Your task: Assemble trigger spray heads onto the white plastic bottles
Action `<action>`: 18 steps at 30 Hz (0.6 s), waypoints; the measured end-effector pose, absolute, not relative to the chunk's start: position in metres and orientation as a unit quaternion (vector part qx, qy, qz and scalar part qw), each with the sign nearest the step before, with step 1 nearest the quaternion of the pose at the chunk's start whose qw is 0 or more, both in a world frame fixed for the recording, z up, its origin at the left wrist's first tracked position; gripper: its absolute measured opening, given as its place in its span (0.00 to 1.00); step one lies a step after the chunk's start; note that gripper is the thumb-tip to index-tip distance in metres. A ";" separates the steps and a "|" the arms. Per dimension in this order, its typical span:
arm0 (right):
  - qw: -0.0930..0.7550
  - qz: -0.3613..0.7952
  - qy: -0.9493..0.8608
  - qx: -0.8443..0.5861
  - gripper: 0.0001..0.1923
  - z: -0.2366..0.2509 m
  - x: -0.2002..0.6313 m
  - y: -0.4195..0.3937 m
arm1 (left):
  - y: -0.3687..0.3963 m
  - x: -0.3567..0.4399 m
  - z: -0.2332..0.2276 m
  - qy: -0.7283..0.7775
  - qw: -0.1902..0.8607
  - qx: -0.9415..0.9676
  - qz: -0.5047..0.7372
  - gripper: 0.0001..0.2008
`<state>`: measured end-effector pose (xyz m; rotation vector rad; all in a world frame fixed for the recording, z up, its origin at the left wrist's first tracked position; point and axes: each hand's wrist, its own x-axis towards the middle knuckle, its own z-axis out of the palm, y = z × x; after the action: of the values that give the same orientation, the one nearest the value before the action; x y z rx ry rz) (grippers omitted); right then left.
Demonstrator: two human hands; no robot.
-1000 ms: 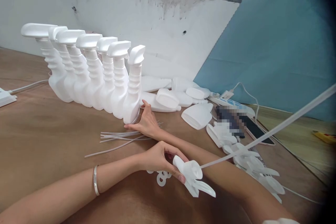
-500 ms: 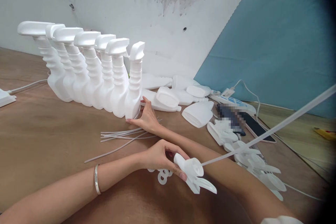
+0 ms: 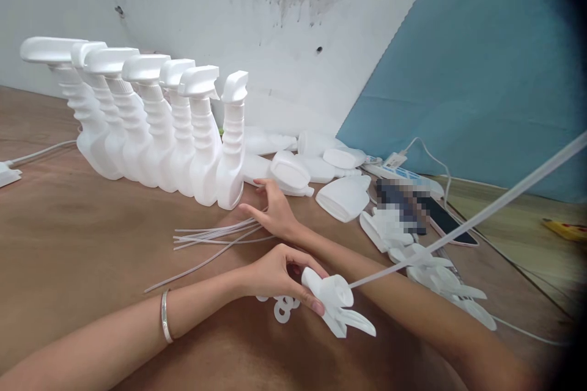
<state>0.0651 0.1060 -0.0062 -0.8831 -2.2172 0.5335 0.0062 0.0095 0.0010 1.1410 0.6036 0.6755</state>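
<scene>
My left hand (image 3: 279,278), with a silver bangle on its wrist, is closed round a white trigger sprayer head (image 3: 337,293). A long thin dip tube (image 3: 440,247) sticks out of the sprayer's collar and runs up to the right. Crossing beyond it, my right hand (image 3: 275,211) has its thumb and fingers apart and holds nothing. It is just right of the nearest spray bottle (image 3: 230,171), which stands upright at the end of a row of several capped spray bottles (image 3: 156,159). Loose dip tubes (image 3: 211,235) lie on the table by my right fingers.
Several white bottles without sprayers (image 3: 343,198) lie on the table at the back. To the right are a pile of sprayer heads (image 3: 435,275), a phone (image 3: 447,220) and a power strip (image 3: 408,177) with cables. White ring washers (image 3: 282,311) lie below my left hand.
My right hand has let go of the nearest spray bottle and drawn back to the right and slightly toward me. The left hand still holds the sprayer head with its tube.
</scene>
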 end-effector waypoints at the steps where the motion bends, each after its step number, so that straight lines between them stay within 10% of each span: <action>1: 0.355 0.165 -0.861 -0.324 0.23 -0.003 0.073 0.105 | 0.010 0.006 0.001 0.278 0.748 0.518 0.307 0.25; 4: 0.389 0.008 -0.860 -0.330 0.12 0.010 0.090 0.108 | 0.009 0.006 0.002 0.283 0.754 0.510 0.303 0.24; 8: 0.357 -0.131 -0.833 -0.401 0.25 0.028 0.103 0.124 | 0.010 0.005 0.002 0.288 0.750 0.511 0.304 0.24; 18: 0.351 -0.095 -0.788 -0.497 0.23 0.050 0.147 0.142 | 0.010 0.009 0.009 0.321 0.739 0.451 0.383 0.18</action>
<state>0.1472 0.1421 0.0503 -1.2864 -2.0395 -0.2467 0.0089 0.0097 0.0094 0.9896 0.7051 0.8397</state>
